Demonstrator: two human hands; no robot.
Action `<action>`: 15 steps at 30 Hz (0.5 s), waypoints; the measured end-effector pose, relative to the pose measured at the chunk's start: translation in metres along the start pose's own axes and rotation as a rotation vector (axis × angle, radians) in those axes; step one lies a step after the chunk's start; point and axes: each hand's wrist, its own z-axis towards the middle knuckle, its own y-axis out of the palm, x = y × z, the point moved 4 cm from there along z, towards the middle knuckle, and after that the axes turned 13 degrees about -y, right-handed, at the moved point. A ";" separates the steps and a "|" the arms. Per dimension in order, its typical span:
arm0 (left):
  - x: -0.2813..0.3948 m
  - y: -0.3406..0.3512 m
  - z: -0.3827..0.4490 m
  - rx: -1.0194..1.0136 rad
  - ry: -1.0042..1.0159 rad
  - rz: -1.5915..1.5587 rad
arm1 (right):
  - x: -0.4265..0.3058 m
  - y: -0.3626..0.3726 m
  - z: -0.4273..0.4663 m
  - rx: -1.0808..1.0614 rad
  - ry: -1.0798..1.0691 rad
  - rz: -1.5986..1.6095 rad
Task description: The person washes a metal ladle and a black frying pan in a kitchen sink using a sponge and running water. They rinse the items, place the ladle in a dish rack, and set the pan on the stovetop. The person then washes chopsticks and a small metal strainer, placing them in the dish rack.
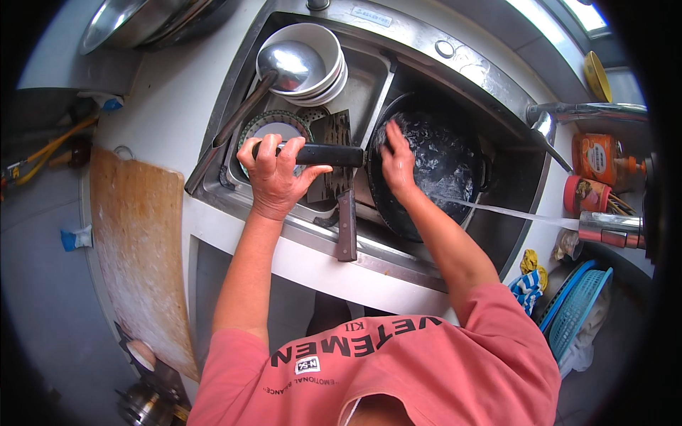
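A large black wok sits in the right sink basin, with water running into it from the faucet. My left hand grips the wok's black handle above the left basin. Inside the wok, near its left wall, my right hand has its fingers against the wet surface; a blurred scrubber or suds may be at the fingertips, I cannot tell which. A cleaver lies under the wok handle, its grip over the sink's front edge.
Stacked white bowls with a metal ladle on top and a patterned plate stand in the left basin. A floury wooden board lies left of the sink. An orange soap bottle and blue baskets are at right.
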 end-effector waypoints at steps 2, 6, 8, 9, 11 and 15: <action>-0.001 -0.001 0.001 0.007 -0.005 0.001 | 0.005 -0.006 0.003 -0.077 -0.097 -0.042; 0.002 0.001 0.004 0.014 0.012 -0.026 | 0.065 -0.041 0.034 0.051 -0.003 -0.386; 0.002 0.001 0.003 0.019 0.008 -0.029 | 0.075 -0.046 0.031 0.132 0.142 -0.464; 0.001 0.001 0.003 0.019 0.010 -0.027 | 0.074 -0.046 0.027 0.211 0.271 -0.437; 0.001 -0.001 0.002 0.011 -0.004 -0.019 | 0.071 -0.037 0.028 0.351 0.475 -0.257; 0.002 0.002 0.003 0.017 0.003 -0.024 | 0.041 -0.011 0.064 0.243 0.381 0.087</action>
